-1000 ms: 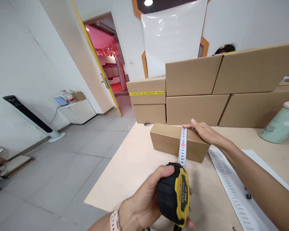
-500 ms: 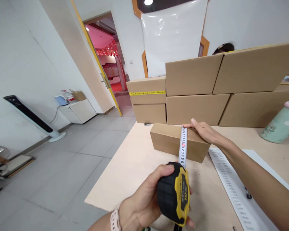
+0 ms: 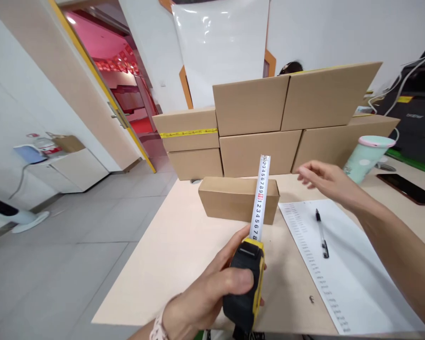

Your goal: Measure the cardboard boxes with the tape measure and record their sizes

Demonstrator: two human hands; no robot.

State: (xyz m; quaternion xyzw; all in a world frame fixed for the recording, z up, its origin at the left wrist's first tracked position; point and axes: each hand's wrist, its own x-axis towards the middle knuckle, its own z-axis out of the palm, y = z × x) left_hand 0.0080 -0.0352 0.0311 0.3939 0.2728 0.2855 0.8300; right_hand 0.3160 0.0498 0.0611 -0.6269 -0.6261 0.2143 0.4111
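Observation:
My left hand (image 3: 216, 288) is wrapped round a black and yellow tape measure (image 3: 244, 278), thumb on its case. The white blade (image 3: 259, 198) sticks out stiffly, and its free end rises past the top edge of a small cardboard box (image 3: 230, 200). From this angle I cannot tell if the blade touches the box. My right hand (image 3: 324, 179) hangs in the air right of the box, fingers loosely bent and holding nothing. Under the right arm lies a printed sheet of paper (image 3: 343, 283) with a black-capped pen (image 3: 322, 233) on it.
Stacked cardboard boxes (image 3: 258, 153) form a wall along the back of the table (image 3: 156, 274). A green cup (image 3: 368, 158), a phone (image 3: 409, 189) and a black machine (image 3: 411, 118) are at the right. Behind the boxes, the top of a person's head (image 3: 291, 68) shows.
My right hand has let go of the blade's end and box and moved right. The tape measure has tilted, its blade end now free. The view has turned right.

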